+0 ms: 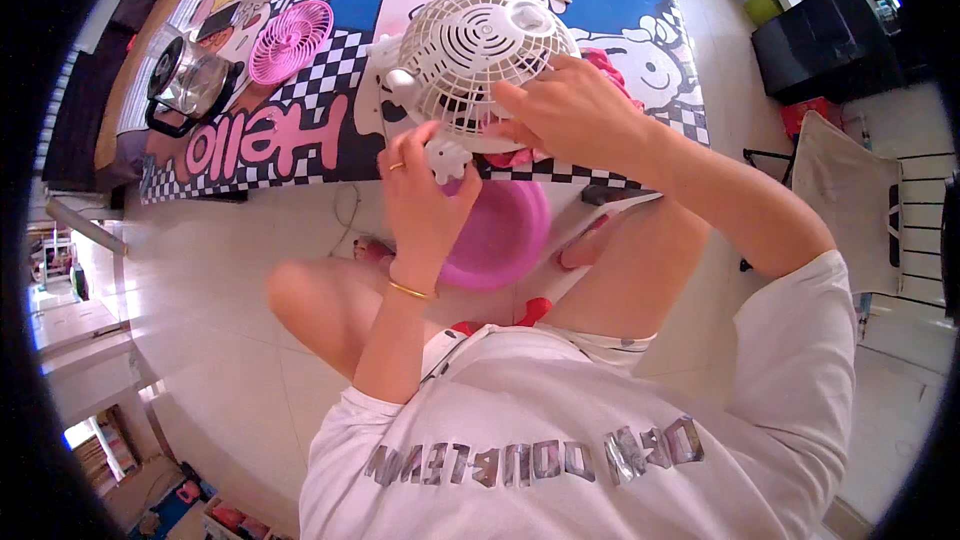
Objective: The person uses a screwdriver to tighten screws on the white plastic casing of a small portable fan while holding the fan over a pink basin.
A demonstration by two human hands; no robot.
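A white fan with a round slotted grille lies on the table in front of me. My left hand is closed around a small white scalloped piece at the table's near edge. Whether that piece is joined to the fan cannot be made out. My right hand reaches over the grille's near right side, its fingers bent and gripping at the rim. Pink cloth shows beside the fan, and more pink fabric peeks out under its near edge.
A pink round fan guard and a glass pot with a black handle sit at the left of the patterned table cover. Below the near edge, a pink basin stands on the floor between my legs. A pale folding chair is at the right.
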